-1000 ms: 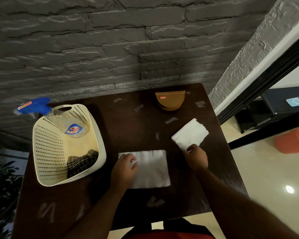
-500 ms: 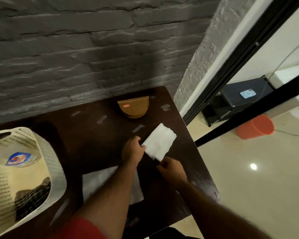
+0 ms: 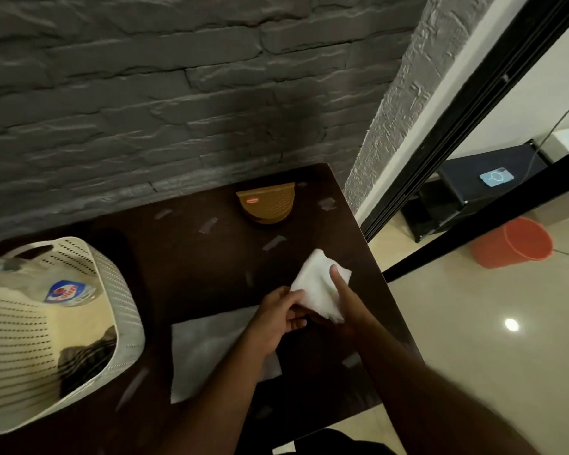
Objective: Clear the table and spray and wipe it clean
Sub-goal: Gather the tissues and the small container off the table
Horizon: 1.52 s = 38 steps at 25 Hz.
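A folded white napkin (image 3: 316, 285) is lifted just above the dark brown table (image 3: 184, 257) near its right edge. My left hand (image 3: 278, 318) pinches its near left corner, and my right hand (image 3: 340, 305) holds it from the right with the forefinger laid across the top. A second white napkin (image 3: 204, 349) lies flat on the table under my left forearm. The cream perforated basket (image 3: 122, 300) at the left holds a spray bottle (image 3: 63, 292) and a dark checked cloth (image 3: 86, 362).
A brown half-round holder (image 3: 266, 205) stands at the table's back by the grey brick wall. Small pale scraps dot the tabletop. Off the right edge are a tiled floor, an orange bucket (image 3: 513, 243) and a black stand (image 3: 467, 192) with a phone.
My left hand left the flat napkin and crossed to the folded one. Both hands now hold that napkin, raised slightly. The view swung to the right.
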Available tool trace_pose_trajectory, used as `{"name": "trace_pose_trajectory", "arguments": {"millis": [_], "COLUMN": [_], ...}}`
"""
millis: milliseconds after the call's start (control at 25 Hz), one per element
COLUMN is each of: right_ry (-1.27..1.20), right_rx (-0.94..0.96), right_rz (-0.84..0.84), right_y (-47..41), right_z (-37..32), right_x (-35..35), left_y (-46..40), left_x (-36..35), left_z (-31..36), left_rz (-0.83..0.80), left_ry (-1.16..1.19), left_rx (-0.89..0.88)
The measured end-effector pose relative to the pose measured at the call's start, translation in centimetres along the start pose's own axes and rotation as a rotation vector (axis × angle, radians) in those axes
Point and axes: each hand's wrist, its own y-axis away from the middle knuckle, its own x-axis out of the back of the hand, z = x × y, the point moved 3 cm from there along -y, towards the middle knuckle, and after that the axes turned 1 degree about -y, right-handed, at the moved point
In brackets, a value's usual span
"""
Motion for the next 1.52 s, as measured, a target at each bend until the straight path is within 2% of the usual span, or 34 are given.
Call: {"name": "trace_pose_trajectory", "arguments": {"millis": [120,240,320,400,600,800,1000,1520], "right_ry": [0.277,0.671,0.774,0.800,0.779,0.997,1.089,0.913], "right_rx": [0.074,0.105,0.107,0.098,0.092,0.164,0.190,0.333], "right_rz": [0.017,0.000,-0.018,-0.045,-0.077,0.212,0.245,0.299], "right_y": [0.9,1.5,1.6,1.9,1.4,-0.4,-0.6,-1.0], "right_z": [0.4,1.8,3.5,5.6,9.8,10.5,10.7,11.1], "right_x": [-2.6,-4.8,-6.0,-7.1,-9.7,-9.0,-8.8,-9.1], "left_y": [2.5,4.2,5.3,6.3,7.5,7.2,6.7,6.7], "left_x": [4.8,12.0,16.8,20.0,21.2,21.0,20.6,21.1], "left_z": [-3.7,-6.7,-7.8,-8.6,-8.7,-8.5,-7.8,-8.1], "left_rz": [0.134,0.481,0.688,0.773,0.825,0.871,0.861,0.816], "left_ry": [-0.168,-0.293,-0.448,-0.545,-0.723,-0.875,-0.897,-0.993], "left_rx": [0.003,0.001,-0.065,-0.108,-0.193,-0.037,0.070,0.100]}}
